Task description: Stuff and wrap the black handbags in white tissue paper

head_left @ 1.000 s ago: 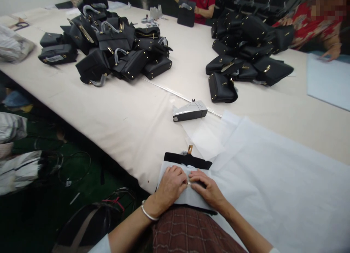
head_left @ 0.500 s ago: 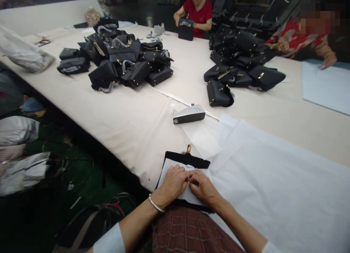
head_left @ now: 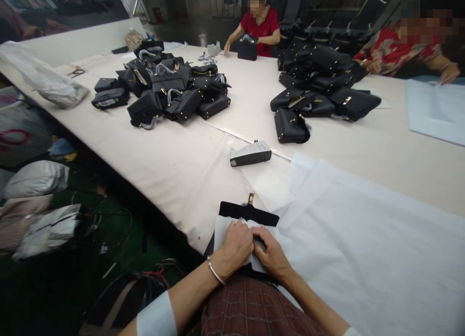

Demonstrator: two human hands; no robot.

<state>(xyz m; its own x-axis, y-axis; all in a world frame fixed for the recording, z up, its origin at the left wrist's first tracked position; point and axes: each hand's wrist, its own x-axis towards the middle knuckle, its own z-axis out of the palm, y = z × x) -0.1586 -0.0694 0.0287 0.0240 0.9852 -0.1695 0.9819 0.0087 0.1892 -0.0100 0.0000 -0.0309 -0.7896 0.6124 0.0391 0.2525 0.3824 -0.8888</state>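
Observation:
A black handbag (head_left: 232, 210) lies at the table's near edge, its flap folded out away from me with a gold clasp (head_left: 250, 199) at the end. Over the bag's body is a sheet of thin white paper (head_left: 219, 233), bunched up under my hands. My left hand (head_left: 236, 245) has its fingers curled and pressed down on the paper. Close against it, my right hand (head_left: 269, 252) also grips the paper, thumb and fingers bent. The fingertips of both hands are largely hidden.
A tape dispenser (head_left: 250, 153) stands beyond the bag. Large white sheets (head_left: 363, 248) spread to the right. Piles of black handbags (head_left: 170, 79) lie farther off. A co-worker in red (head_left: 267, 28) handles a bag; another in a patterned top (head_left: 392, 50) is at the right.
The paper has been pulled and crumpled toward me, and its far edge is now folded. My hands sit closer together. The co-worker in red has lowered a hand to the table.

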